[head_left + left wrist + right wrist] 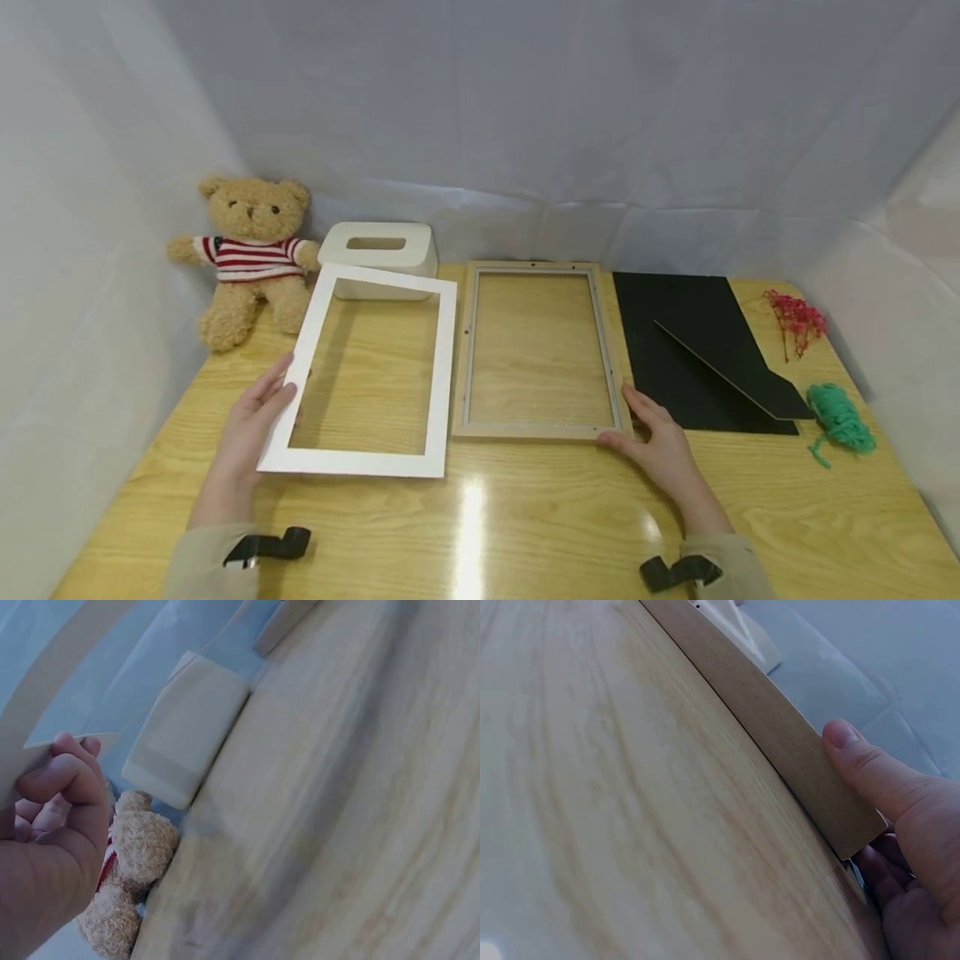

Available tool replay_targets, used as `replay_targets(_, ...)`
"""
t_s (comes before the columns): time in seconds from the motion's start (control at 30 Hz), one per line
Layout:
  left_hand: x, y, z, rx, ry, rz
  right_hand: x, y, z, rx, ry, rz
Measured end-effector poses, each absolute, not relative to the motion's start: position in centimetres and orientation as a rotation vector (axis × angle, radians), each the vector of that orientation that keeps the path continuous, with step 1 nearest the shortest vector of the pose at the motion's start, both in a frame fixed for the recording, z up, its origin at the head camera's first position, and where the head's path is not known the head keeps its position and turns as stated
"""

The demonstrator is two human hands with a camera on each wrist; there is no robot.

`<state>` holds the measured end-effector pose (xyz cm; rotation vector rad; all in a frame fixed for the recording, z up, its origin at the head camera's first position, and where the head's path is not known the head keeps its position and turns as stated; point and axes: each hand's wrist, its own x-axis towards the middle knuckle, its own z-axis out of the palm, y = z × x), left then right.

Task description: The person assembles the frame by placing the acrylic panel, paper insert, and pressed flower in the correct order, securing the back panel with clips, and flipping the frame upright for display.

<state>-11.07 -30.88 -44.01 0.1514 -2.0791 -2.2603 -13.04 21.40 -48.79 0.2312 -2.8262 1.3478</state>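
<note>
My left hand [247, 425] pinches the left edge of a white rectangular mat board [352, 462], a flat border with an open window. The board is lifted off the table, and its far edge overlaps the tissue box in the head view. In the left wrist view the fingers [71, 776] curl round the mat's edge. Beside it, a light wooden picture frame [536, 432] lies on the table with its inner rim facing up. My right hand [663, 450] grips the frame's near right corner, the thumb [874, 769] on the near side and the other fingers round the right side.
A black backing board [671, 292] with a raised stand flap [738, 379] lies right of the frame. Further right are red dried flowers [798, 317] and green yarn [842, 418]. A teddy bear [255, 225] and a white tissue box [378, 258] stand at the back left.
</note>
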Motion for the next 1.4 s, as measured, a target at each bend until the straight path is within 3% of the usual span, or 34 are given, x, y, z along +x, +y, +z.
replay_targets(0.33,-11.7,-28.5,-42.7,-0.007,-1.869,-2.395,-13.0,21.4,-48.7,0.216,-2.829,1.352)
replay_targets(0.87,-14.7,-19.3,-43.2,0.327,-2.107,-2.292,-13.1,21.3,-48.8,0.218,-2.834,1.358)
replay_targets(1.4,-18.1,-10.5,-44.6,0.357,-2.053,-2.295,-13.2,21.4,-48.7,0.231,-2.825,1.371)
